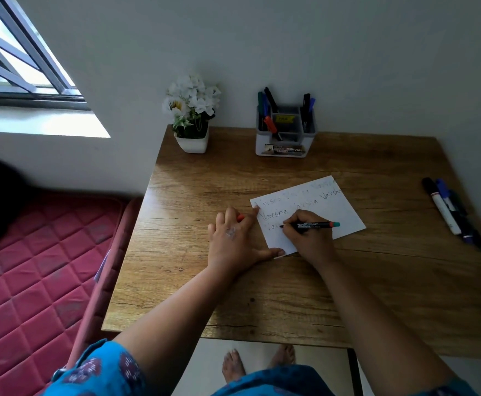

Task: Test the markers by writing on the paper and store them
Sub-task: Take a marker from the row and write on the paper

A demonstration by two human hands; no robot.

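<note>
Wood desk (347, 281) against the wall; right hand (310, 238) pinches a marker (310, 224) on paper (333, 212), left hand (233, 238) spread flat on its edge.

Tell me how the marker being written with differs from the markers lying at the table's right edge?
The black marker with a teal end is gripped in the right hand, uncapped, its tip on the white paper sheet. The loose markers at the right edge lie untouched on the wooden table, capped, side by side. All are slim pens.
</note>
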